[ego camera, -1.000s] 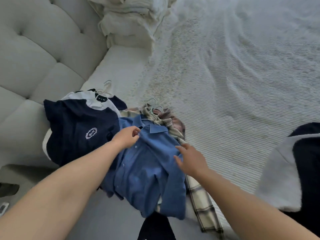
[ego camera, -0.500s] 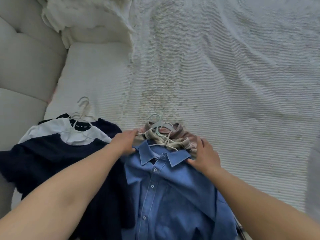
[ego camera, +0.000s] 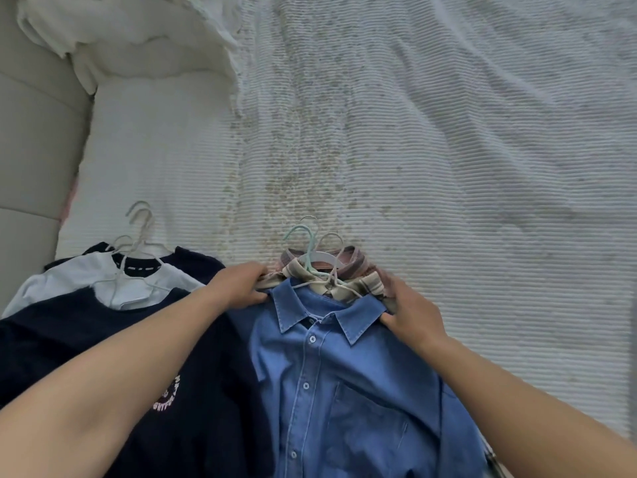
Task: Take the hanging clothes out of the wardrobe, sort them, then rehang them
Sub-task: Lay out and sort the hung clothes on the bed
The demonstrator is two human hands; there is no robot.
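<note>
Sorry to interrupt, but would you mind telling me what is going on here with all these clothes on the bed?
A person is sorting clothes, still on their hangers, on a bed. The left hand and right hand grip the shoulders of a blue shirt, which lies on top of a plaid shirt. Beside it to the left is a second pile: a navy top over a white top.

Blue denim shirt (ego camera: 344, 391) on hanger, flat atop plaid shirts (ego camera: 365, 288)
</note>
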